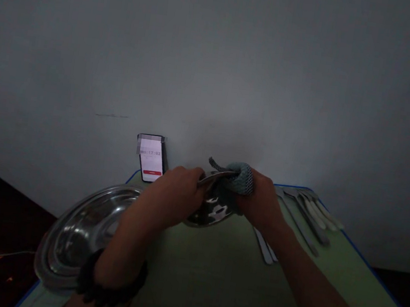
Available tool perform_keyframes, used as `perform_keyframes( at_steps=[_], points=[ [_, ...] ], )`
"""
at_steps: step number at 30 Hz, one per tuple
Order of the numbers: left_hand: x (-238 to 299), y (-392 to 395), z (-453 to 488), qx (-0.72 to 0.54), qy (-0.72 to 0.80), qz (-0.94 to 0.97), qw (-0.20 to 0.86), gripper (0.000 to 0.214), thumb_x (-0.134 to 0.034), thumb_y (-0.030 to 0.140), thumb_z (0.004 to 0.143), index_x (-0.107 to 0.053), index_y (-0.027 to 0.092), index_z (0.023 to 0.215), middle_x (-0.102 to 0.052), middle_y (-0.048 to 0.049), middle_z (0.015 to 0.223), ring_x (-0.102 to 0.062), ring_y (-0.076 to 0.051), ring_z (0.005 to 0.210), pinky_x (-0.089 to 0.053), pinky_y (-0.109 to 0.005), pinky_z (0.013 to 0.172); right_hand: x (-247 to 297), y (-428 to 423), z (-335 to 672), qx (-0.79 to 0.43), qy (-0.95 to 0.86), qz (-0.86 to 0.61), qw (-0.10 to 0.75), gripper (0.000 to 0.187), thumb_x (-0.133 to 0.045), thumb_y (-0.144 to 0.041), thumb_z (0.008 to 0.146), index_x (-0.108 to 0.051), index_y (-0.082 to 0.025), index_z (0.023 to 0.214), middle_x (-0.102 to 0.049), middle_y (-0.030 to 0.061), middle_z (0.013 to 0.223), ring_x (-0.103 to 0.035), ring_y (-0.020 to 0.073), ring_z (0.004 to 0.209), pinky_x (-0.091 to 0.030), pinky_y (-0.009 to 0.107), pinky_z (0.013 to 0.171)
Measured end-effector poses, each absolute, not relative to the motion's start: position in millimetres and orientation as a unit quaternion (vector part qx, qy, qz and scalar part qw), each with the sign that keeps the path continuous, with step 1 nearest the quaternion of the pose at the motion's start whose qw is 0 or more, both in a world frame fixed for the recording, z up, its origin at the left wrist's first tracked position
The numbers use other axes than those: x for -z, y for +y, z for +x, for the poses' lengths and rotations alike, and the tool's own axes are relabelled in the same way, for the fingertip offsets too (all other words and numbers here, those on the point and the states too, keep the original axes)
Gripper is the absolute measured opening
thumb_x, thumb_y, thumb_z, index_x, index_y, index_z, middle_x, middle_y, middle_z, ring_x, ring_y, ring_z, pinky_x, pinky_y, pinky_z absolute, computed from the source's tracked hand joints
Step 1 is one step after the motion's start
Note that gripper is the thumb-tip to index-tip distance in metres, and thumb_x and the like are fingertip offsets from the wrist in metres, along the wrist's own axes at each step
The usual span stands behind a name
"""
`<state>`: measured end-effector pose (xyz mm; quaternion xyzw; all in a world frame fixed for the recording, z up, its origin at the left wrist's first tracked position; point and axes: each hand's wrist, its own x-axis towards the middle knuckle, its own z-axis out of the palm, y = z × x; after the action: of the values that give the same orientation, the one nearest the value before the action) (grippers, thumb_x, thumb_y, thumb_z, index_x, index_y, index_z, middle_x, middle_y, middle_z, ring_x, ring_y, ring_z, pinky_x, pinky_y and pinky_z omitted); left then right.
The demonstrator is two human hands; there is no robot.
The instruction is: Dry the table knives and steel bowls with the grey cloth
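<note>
A shiny metal bowl (pixel 212 210) is held tilted above the green table. My left hand (pixel 179 190) grips its left rim, with the fingertips mostly hidden behind the metal. Bunched in my right hand (pixel 260 196) is a grey-green checked cloth (pixel 240 177), which is folded over the bowl's right rim. Its loose end sticks out beyond the bowl to the left. Part of the bowl's side is hidden by the cloth and my hands.
Stacked large metal basins (pixel 65 236) stand left on the green table (pixel 186 292). A phone (pixel 151 159) showing a timer leans against the wall (pixel 216 64). Several utensils (pixel 306 212) lie at the right, and flat metal handles (pixel 265 247) lie beneath my right wrist.
</note>
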<state>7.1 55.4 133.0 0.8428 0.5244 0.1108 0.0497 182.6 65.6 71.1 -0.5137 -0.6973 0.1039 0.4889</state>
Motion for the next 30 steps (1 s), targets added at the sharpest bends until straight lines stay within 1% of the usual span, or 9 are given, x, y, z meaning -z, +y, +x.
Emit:
perform_keyframes(
  at_steps=[2, 5, 10, 13, 15, 18, 22, 25, 30],
  points=[
    [-134, 59, 6, -0.156, 0.513, 0.842, 0.065, 0.032, -0.035, 0.033, 0.09, -0.062, 0.017, 0.083, -0.067, -0.0064, 0.072, -0.06, -0.019, 0.064, -0.04, -0.028, 0.056, -70, 69, 182, -0.1, -0.666, -0.552, 0.492, 0.019, -0.061, -0.034, 0.073, -0.067, -0.016, 0.076, -0.069, 0.0073, 0.074, -0.065, 0.0205, 0.068, -0.046, 0.029, 0.058],
    [-135, 64, 7, -0.251, 0.507, 0.821, 0.076, 0.038, -0.035, 0.04, 0.091, -0.061, 0.017, 0.075, -0.066, -0.0047, 0.069, -0.06, -0.019, 0.063, -0.04, -0.028, 0.056, -67, 75, 179, -0.133, -0.613, -0.604, 0.492, 0.037, -0.054, -0.048, 0.078, -0.067, -0.016, 0.067, -0.068, 0.0076, 0.063, -0.066, 0.0249, 0.067, -0.045, 0.032, 0.057],
    [-128, 70, 19, -0.392, 0.523, 0.75, 0.101, 0.037, -0.036, 0.042, 0.092, -0.061, 0.015, 0.089, -0.067, -0.0064, 0.082, -0.061, -0.021, 0.074, -0.044, -0.03, 0.064, -60, 77, 169, -0.318, -0.524, -0.53, 0.586, 0.043, -0.051, -0.052, 0.08, -0.068, -0.018, 0.098, -0.072, 0.0086, 0.097, -0.065, 0.0254, 0.096, -0.05, 0.035, 0.077],
    [-122, 73, 23, -0.417, 0.49, 0.75, 0.156, 0.035, -0.037, 0.041, 0.092, -0.058, 0.014, 0.101, -0.067, -0.0086, 0.095, -0.061, -0.022, 0.09, -0.046, -0.032, 0.076, -59, 80, 175, -0.335, -0.518, -0.523, 0.589, 0.042, -0.058, -0.05, 0.076, -0.067, -0.017, 0.101, -0.07, 0.0103, 0.103, -0.064, 0.0262, 0.1, -0.05, 0.04, 0.083],
    [-121, 72, 23, -0.397, 0.464, 0.761, 0.219, 0.037, -0.037, 0.043, 0.092, -0.057, 0.015, 0.105, -0.067, -0.0088, 0.096, -0.063, -0.022, 0.088, -0.048, -0.033, 0.075, -62, 83, 185, -0.285, -0.552, -0.537, 0.571, 0.04, -0.064, -0.046, 0.071, -0.067, -0.016, 0.098, -0.071, 0.0119, 0.1, -0.065, 0.028, 0.096, -0.05, 0.043, 0.083],
    [-126, 68, 17, -0.279, 0.472, 0.782, 0.298, 0.047, -0.036, 0.053, 0.089, -0.057, 0.015, 0.106, -0.068, -0.0076, 0.085, -0.065, -0.019, 0.063, -0.05, -0.031, 0.058, -68, 84, 203, -0.196, -0.605, -0.538, 0.553, 0.04, -0.068, -0.039, 0.068, -0.066, -0.016, 0.1, -0.07, 0.0117, 0.099, -0.065, 0.0268, 0.091, -0.051, 0.042, 0.079],
    [-135, 60, 8, -0.178, 0.467, 0.831, 0.244, 0.039, -0.043, 0.051, 0.086, -0.061, 0.02, 0.103, -0.069, -0.0053, 0.089, -0.065, -0.021, 0.075, -0.049, -0.029, 0.063, -80, 74, 211, -0.171, -0.694, -0.538, 0.446, 0.02, -0.065, -0.033, 0.071, -0.069, -0.015, 0.079, -0.071, 0.0092, 0.075, -0.066, 0.0224, 0.071, -0.05, 0.032, 0.06],
    [-136, 57, 4, -0.115, 0.452, 0.854, 0.229, 0.034, -0.043, 0.045, 0.086, -0.063, 0.021, 0.098, -0.07, -0.0044, 0.088, -0.064, -0.021, 0.076, -0.048, -0.029, 0.065, -88, 66, 205, -0.113, -0.761, -0.52, 0.372, 0.01, -0.063, -0.024, 0.071, -0.067, -0.015, 0.074, -0.07, 0.0079, 0.073, -0.064, 0.0191, 0.067, -0.046, 0.028, 0.058],
    [-135, 56, 4, -0.07, 0.468, 0.861, 0.185, 0.026, -0.042, 0.031, 0.082, -0.064, 0.019, 0.092, -0.069, -0.0059, 0.087, -0.063, -0.021, 0.076, -0.046, -0.031, 0.068, -87, 61, 193, -0.044, -0.782, -0.538, 0.311, 0.009, -0.059, -0.02, 0.071, -0.066, -0.016, 0.067, -0.068, 0.0051, 0.064, -0.061, 0.0161, 0.057, -0.038, 0.025, 0.05]
  ],
)
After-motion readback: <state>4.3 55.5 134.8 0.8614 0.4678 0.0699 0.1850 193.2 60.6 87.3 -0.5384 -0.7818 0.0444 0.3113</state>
